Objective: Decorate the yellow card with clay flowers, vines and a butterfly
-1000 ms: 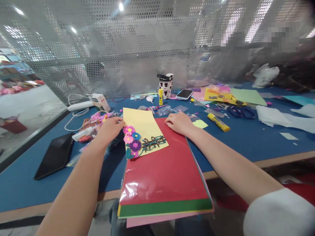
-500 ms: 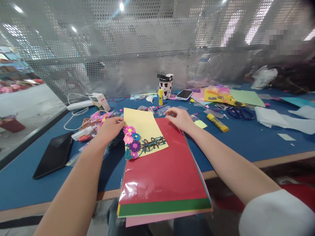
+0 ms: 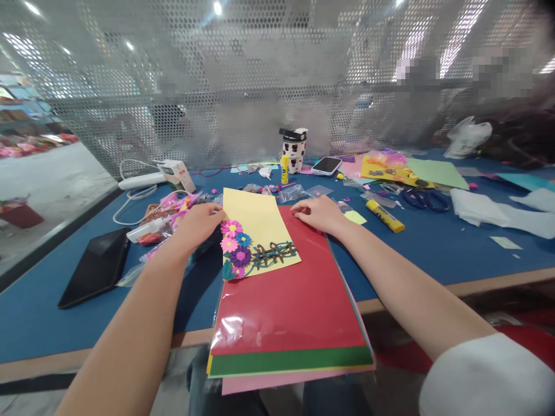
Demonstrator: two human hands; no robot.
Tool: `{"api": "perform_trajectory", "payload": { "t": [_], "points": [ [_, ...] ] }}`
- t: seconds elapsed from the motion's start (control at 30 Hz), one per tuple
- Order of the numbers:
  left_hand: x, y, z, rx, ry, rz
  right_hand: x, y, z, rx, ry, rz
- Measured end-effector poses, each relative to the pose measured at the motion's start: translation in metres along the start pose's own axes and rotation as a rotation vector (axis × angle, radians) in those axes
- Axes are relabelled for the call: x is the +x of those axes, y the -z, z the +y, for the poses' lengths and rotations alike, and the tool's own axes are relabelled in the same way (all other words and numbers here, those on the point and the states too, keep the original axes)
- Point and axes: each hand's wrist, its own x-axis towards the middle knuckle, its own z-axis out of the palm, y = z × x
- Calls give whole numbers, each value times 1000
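Note:
A pale yellow card (image 3: pixel 255 214) lies tilted over the far part of a plastic-wrapped stack of coloured paper (image 3: pixel 290 312), red on top. Pink, blue and purple paper flowers (image 3: pixel 236 247) decorate the card's lower left corner, with brown and teal twisted strips (image 3: pixel 273 254) beside them. My left hand (image 3: pixel 202 224) is closed, pinching the card's left edge between thumb and fingers. To the right of the card, my right hand (image 3: pixel 319 214) rests over the red sheet, fingers loosely bent and apart, holding nothing. The stack's near end juts past the table edge.
A black tablet (image 3: pixel 95 267) lies at the left, near a white cable and small craft bags. Behind stand a glue stick (image 3: pixel 285 169) and a patterned cup (image 3: pixel 295 151), with a phone (image 3: pixel 326 166) alongside. A yellow tube (image 3: pixel 385 216), dark scissors (image 3: pixel 425 199) and tissues (image 3: pixel 481 208) lie right.
My right hand has lowered slightly, its fingers now nearer the red sheet. The card stays in my left hand with hardly any shift; the whole view has moved a little.

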Motion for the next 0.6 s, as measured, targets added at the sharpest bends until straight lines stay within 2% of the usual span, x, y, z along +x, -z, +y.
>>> {"api": "perform_trajectory", "payload": {
  "t": [0.17, 0.33, 0.47, 0.6],
  "points": [
    [2, -4, -4, 20, -5, -5, 3, -4, 1, -5, 51, -12],
    [-3, -3, 3, 50, -37, -41, 5, -8, 2, 107, 82, 5],
    [-8, -5, 13, 85, -66, -60, 6, -7, 2, 344, 12, 55],
    [-14, -9, 21, 104, -149, -90, 5, -5, -5, 696, -96, 31]
  ]
}}
